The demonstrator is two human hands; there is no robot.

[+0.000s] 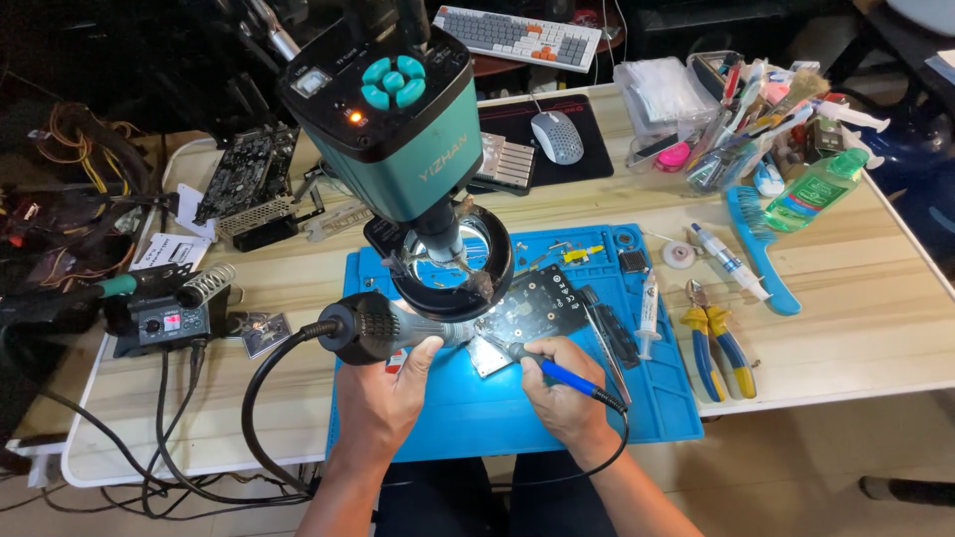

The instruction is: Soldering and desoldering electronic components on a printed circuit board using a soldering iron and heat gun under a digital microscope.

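Your left hand (383, 393) is wrapped around the grey-and-black hot-air handpiece with its thick black hose (383, 328). Its long axis lies nearly level across the front of the blue silicone work mat (557, 418), the nozzle end pointing right toward the black circuit board with pale solder pads (542, 298), the hose end pointing left and looping down off the table edge. Your right hand (562, 388) grips the blue-handled soldering iron with a thin black cord (562, 373) like a pen; it runs on a slant, tip up and to the left at the board's lower edge, cord end down and to the right. The board lies tilted on the mat, directly under the ring light.

The teal-and-black digital microscope head with round teal buttons (393, 119) leans over the work, and its black ring light (453, 268) hides the upper left part of the board and the nozzle's end. Just right of your right hand lie black tweezers (607, 343) and a clear syringe (649, 303) on the mat; farther right, blue-and-yellow-handled pliers (711, 343) straddle the mat's edge. A blue plastic brush (761, 249) and a green-tinted clear bottle (816, 189) sit on the pale wooden table (856, 318), well apart from your hands. The black soldering station with a coiled metal holder (169, 313) stands to your left.

Both forearms come up from the bottom edge, wrists resting near the mat's front, left thumb laid along the handpiece, right fingers curled tight around the iron.
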